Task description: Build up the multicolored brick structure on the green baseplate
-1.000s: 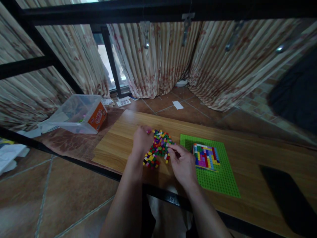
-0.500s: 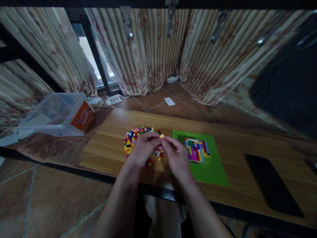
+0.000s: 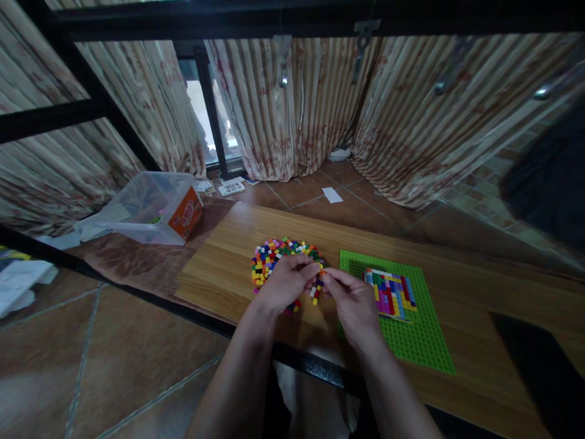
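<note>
My left hand (image 3: 287,280) is closed in a pinch, its fingertips meeting those of my right hand (image 3: 356,299). Between them are tiny toy building bricks (image 3: 320,267), yellow and orange; I cannot tell which hand grips which colour. Under and beyond my left hand lies a pile of loose coloured bricks (image 3: 265,259), partly hidden by it. A green studded baseplate (image 3: 425,341) lies just right of my right hand. On it sits a flat block of joined bricks (image 3: 393,292) in several colours, its left edge close to my right hand.
A wooden board (image 3: 214,262) carries the bricks and baseplate. Left of it stands a clear plastic bin (image 3: 141,207) with an orange label. At the right lies a dark flat slab (image 3: 530,347). Black metal bars (image 3: 292,24) run overhead, and striped curtains (image 3: 256,110) hang behind.
The whole view has shifted, so the scene sits further right and slightly lower. Both hands stay together, and the yellow brick shows less between the fingertips.
</note>
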`<state>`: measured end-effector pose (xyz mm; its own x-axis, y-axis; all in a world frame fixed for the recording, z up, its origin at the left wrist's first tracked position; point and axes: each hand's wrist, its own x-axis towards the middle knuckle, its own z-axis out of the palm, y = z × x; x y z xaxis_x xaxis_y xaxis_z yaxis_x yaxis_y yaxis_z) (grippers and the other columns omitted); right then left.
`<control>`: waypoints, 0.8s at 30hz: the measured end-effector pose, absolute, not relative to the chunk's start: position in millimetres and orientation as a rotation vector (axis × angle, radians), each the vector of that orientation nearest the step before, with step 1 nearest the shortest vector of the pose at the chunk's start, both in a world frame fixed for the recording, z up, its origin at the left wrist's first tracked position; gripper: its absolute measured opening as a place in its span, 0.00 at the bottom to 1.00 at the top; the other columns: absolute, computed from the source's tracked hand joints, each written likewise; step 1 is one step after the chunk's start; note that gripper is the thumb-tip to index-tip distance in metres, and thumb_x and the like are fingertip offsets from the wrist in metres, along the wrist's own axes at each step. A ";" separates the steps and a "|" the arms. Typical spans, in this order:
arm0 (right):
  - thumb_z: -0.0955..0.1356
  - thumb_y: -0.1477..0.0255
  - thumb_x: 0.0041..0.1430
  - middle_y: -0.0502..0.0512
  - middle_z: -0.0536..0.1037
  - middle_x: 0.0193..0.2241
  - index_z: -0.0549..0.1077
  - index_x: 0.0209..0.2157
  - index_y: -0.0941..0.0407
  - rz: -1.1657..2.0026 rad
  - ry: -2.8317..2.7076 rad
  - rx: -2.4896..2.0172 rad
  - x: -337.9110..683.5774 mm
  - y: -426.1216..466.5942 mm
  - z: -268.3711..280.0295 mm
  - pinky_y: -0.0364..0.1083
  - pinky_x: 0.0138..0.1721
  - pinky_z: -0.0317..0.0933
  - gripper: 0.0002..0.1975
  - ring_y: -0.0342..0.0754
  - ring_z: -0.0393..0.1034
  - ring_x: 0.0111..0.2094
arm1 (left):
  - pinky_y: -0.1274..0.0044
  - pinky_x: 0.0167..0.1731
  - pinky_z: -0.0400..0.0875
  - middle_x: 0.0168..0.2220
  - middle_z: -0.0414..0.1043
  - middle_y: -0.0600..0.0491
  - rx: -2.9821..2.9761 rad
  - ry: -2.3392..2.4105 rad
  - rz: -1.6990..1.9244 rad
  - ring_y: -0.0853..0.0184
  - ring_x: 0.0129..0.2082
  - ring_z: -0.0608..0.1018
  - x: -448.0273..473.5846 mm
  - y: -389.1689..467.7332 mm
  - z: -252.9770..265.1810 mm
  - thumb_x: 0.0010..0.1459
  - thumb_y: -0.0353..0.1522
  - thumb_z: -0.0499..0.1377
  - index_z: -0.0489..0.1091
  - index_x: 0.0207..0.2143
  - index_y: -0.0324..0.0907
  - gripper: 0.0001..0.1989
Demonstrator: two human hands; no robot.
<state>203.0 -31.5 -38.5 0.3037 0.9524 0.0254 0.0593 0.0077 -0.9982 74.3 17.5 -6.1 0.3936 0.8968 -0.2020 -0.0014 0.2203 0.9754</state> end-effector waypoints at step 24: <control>0.65 0.71 0.59 0.54 0.79 0.35 0.79 0.36 0.54 0.441 -1.522 -1.712 195.7 -36.4 -41.0 0.47 0.38 0.65 0.10 0.48 0.74 0.34 | 0.76 0.37 0.68 0.39 0.79 0.47 1.762 1.985 0.770 0.63 0.36 0.78 17.2 58.8 -11.0 0.56 0.29 0.55 0.78 0.41 0.40 0.14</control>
<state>195.7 -36.4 -41.0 0.2199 0.9462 0.2375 0.6727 0.0293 -0.7394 17.2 58.8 -11.0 -0.1452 0.9863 0.0782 0.7810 0.0658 0.6210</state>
